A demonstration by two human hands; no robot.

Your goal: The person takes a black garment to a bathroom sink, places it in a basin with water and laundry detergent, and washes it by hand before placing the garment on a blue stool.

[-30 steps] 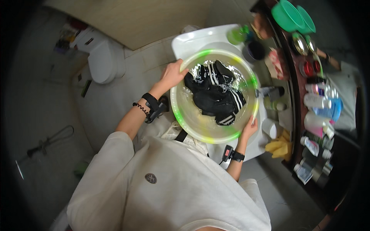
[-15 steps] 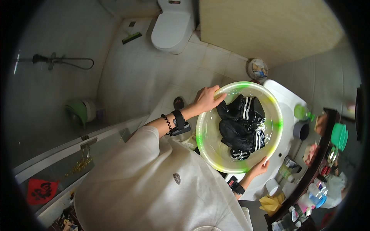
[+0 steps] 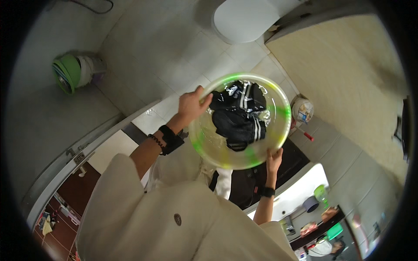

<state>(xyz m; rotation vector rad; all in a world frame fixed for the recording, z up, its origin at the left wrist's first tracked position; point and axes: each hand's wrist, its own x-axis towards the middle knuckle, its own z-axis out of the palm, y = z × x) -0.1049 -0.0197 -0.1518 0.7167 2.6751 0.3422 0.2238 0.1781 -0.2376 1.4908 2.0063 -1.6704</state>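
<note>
Between my two hands I carry a round, pale basin (image 3: 198,143) with green and yellow patches round its rim. Dark clothes (image 3: 239,122) with white stripes lie soaking in water inside it. My left hand (image 3: 191,104) grips the rim at the left, thumb over the edge. At the lower right, my right hand (image 3: 274,159) holds the opposite side, its fingers partly under the rim. The basin is held up above the floor, away from the sink.
A white toilet (image 3: 244,19) stands ahead, with a filled waste bin (image 3: 302,109) by the wall. To the right is the white sink (image 3: 311,185), near a cluttered shelf (image 3: 318,228). A green basin and bucket (image 3: 69,74) sit at left behind a low barrier (image 3: 96,150).
I have turned to my left, and the basin has moved off the sink out over the floor. Both hands keep their hold on its rim, and the clothes shift with it.
</note>
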